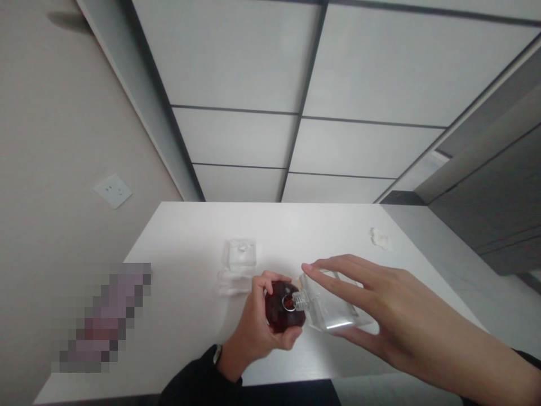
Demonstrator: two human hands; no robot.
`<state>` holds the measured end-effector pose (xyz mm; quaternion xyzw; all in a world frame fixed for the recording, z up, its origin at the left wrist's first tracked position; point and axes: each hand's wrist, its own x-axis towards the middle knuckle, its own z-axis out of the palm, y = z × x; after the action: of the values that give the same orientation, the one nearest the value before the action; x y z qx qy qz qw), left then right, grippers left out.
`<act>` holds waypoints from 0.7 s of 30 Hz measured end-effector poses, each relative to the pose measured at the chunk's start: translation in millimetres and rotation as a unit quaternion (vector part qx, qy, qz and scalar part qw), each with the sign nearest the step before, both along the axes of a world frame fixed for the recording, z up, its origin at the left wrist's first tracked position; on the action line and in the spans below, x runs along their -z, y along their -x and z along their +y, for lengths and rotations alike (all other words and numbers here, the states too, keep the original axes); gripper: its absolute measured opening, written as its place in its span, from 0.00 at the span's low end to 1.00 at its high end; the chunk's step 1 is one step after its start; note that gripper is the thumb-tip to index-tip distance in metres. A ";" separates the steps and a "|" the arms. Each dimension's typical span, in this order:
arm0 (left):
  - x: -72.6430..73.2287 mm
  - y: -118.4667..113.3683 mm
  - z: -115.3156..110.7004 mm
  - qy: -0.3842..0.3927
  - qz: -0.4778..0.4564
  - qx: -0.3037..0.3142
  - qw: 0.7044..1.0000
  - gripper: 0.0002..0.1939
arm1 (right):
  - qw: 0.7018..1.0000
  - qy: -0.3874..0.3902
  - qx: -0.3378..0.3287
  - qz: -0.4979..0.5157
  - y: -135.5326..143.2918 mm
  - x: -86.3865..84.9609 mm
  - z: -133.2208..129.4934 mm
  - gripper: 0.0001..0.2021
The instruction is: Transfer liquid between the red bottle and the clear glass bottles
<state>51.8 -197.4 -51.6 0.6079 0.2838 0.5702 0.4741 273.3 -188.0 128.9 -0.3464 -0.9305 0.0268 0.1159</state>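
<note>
Fingers of my left hand [257, 327] are wrapped round a dark red-brown round bottle [276, 310], whose open mouth faces up. My right hand [372, 304] grips a clear square glass bottle [332, 301] between thumb and fingers. The clear bottle is tipped to the left, and its threaded neck is at the dark bottle's mouth. Whether liquid is flowing cannot be made out. Behind my left hand, a clear square glass piece [242, 254] and another clear object [232, 283] lie on the white table [190, 321].
A crumpled white tissue [381, 239] lies at the table's back right. On the left side of the table is a pixelated pinkish object [105, 321]. A wall with a socket [113, 190] stands at left, and white panelled doors [236, 141] rise behind the table.
</note>
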 end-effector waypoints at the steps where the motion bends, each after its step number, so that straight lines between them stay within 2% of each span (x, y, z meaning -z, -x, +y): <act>1: 0.3 0.0 -0.1 -0.001 0.001 -0.003 1.000 0.31 | 1.000 0.000 0.000 -0.001 0.2 -0.2 0.1 0.47; 10: 2.4 0.5 -0.6 0.006 -0.001 -0.006 1.000 0.32 | 1.000 0.004 0.002 -0.001 1.8 -3.1 -1.2 0.43; 21: 7.1 -1.5 -2.8 0.005 -0.007 -0.013 1.000 0.32 | 1.000 -0.006 -0.001 -0.004 5.4 -8.0 0.2 0.44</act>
<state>53.4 -200.2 -58.7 0.5981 0.2913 0.5789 0.4715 268.0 -187.8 136.8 -0.3446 -0.9316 0.0204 0.1141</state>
